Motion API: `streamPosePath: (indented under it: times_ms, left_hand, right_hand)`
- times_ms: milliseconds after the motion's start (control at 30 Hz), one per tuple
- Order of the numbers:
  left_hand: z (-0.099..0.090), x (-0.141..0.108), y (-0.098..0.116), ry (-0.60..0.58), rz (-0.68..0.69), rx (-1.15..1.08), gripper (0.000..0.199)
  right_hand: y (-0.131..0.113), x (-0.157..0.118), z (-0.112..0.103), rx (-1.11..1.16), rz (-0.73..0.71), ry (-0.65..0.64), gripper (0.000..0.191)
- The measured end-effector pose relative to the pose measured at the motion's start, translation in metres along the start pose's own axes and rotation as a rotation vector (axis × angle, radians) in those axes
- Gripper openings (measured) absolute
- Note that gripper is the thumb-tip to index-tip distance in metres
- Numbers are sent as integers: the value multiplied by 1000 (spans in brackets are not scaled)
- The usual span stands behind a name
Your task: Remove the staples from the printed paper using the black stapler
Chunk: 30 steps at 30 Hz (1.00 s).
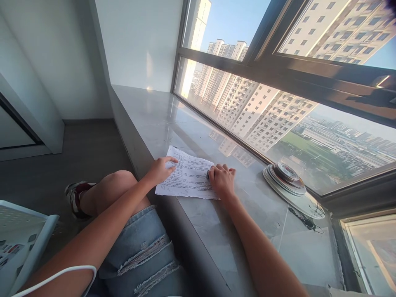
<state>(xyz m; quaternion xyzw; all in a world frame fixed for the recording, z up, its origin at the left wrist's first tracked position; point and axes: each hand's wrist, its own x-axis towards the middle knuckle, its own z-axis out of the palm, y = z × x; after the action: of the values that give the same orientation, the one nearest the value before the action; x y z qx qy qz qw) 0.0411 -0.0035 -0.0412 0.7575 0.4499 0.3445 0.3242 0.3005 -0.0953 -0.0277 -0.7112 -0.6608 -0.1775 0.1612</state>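
A printed sheet of paper (188, 175) lies on the grey stone windowsill, covered in lines of small text, with handwritten marks near its lower left corner. My left hand (162, 170) rests at the sheet's left edge, thumb and forefinger apart over the paper and nothing between them. At the right edge, my right hand (223, 178) is curled down on the sheet with its fingers closed. A small dark object (208, 175) peeks out beside its thumb; the rest is hidden under the hand, so its kind is unclear.
Stacked round plates or discs (286, 179) stand on the windowsill (198, 231) to the right, near the window frame. Close by lies a dark, slim item with a thin loop (306, 222). A white cable (62, 272) crosses my left forearm. A white-framed cart (27, 243) is at lower left.
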Motion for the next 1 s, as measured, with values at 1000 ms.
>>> streamPosePath:
  times_ms: [1000]
  left_hand:
    - [12, -4, -1, 30, 280, 405, 19]
  right_hand:
    - [84, -2, 11, 748, 303, 283, 32]
